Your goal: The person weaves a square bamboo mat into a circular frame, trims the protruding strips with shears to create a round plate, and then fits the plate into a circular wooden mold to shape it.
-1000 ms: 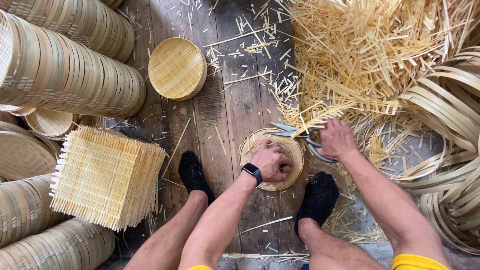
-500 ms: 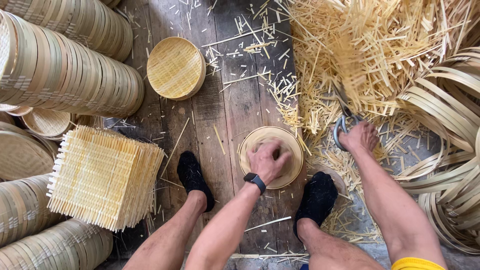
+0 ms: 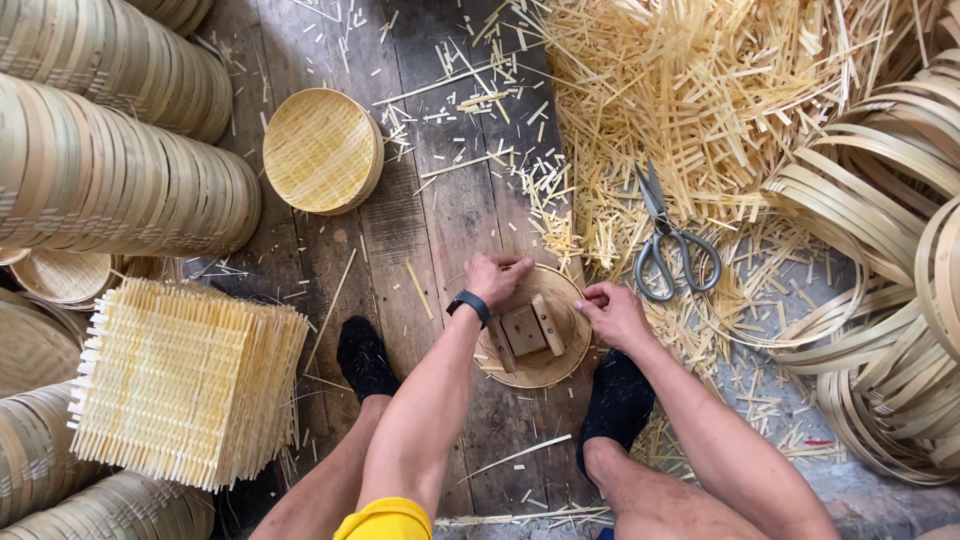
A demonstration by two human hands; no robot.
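While I look down between the two black-socked feet, I see a round bamboo steamer tray (image 3: 540, 365) lying on the wooden floor (image 3: 440, 210) with a small wooden block (image 3: 524, 330) resting on it. My left hand (image 3: 495, 280) curls over the tray's upper left rim, fingers gripping the edge; my right hand (image 3: 610, 312) pinches the right rim, so the tray sits between both grips. Scissors (image 3: 668, 245) lie released on the bamboo strips (image 3: 700, 90), just beyond the right hand. A finished tray (image 3: 322, 150) rests farther up.
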